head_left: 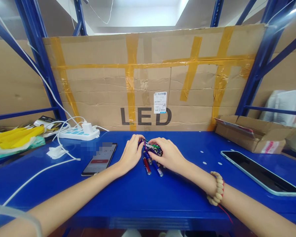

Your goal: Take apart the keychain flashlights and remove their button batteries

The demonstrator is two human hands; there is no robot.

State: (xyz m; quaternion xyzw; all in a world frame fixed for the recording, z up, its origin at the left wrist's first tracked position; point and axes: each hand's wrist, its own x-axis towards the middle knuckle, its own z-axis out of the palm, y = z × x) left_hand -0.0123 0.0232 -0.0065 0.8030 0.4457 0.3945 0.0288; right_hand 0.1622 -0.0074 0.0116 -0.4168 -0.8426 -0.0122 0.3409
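A small heap of shiny pen-like metal tubes lies on the blue tabletop between my two hands. A red tube (146,166) and a blue tube (158,169) stick out toward me at the front. Purple and green ones show further back, partly covered by my fingers. My left hand (132,151) curls round the left side of the heap, its thumb and fingers closed on tubes there. My right hand (168,153) cups the right side, its thumb and forefinger bent round several tubes. Exactly which tubes each hand grips is hidden.
A phone with its screen lit (100,160) lies left of my left hand. Beyond it are a white power strip (76,133) and white cables. At right are another phone (261,172) and an open cardboard box (251,133). A tall cardboard sheet (194,112) stands behind.
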